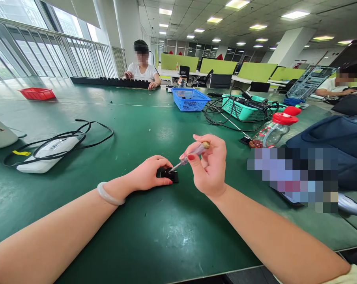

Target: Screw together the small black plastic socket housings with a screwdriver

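My left hand (153,172) grips a small black block-like part (172,176) and holds it down on the green tabletop (131,221). A pale bangle circles that wrist. In my right hand (209,165) is a screwdriver (199,150) with a clear handle, pinched between thumb and fingers. Its shaft slants down to the left, and the tip meets the top of the black part. Exactly what the tip sits in is too small to tell.
Left lies a white device (49,154) wrapped in black cable. Farther off are a red tray (37,93), a blue basket (190,100) and a green basket (240,108) with cables. A bottle (268,132) and a dark bag (335,146) stand right. A person sits across the table.
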Tool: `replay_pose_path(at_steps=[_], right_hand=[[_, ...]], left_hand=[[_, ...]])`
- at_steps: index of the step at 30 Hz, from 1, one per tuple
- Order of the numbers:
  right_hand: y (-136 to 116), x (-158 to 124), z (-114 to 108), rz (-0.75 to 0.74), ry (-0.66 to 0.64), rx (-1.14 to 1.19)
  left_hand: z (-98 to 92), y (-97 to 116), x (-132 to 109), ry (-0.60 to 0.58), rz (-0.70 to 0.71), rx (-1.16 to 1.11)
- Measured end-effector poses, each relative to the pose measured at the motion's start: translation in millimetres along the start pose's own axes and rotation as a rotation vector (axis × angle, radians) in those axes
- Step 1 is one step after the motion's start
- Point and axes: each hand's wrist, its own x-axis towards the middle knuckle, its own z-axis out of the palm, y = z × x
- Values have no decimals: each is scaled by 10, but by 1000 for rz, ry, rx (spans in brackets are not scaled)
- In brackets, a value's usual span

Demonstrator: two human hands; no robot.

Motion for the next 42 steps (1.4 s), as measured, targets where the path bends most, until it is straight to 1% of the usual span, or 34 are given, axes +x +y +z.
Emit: replay_pose_path(at_steps=[2, 4, 6, 9, 11, 15, 20, 27, 33, 38, 42], right_hand=[[-5, -28, 19, -27, -74, 29], [22, -42, 24, -58, -113, -6], [68, -31, 12, -71, -83, -68], [126, 8, -21, -58, 27, -136], [134, 22, -32, -53, 54, -146], [104, -12, -19, -46, -21, -64], [125, -60, -10, 30, -108, -28], [166, -32, -32, 69, -94, -70], [149, -7, -22, 98, -116, -116], [184, 1, -19, 133, -134, -113], [214, 13, -20, 151, -153, -106]], left_hand=[[6, -9, 0, 1, -1, 0], [14, -24, 0, 11, 4, 0], [20, -37, 3, 22, 13, 3], [17, -32, 5, 11, 31, -4], [8, -12, 4, -3, 34, -12], [-4, 13, 2, 4, 22, -19], [3, -11, 0, 18, 43, -16], [7, -41, -27, -10, 53, 5], [14, -18, -30, 13, 50, 9], [21, -22, -21, 42, -10, 20], [9, -32, -3, 98, -87, 90]])
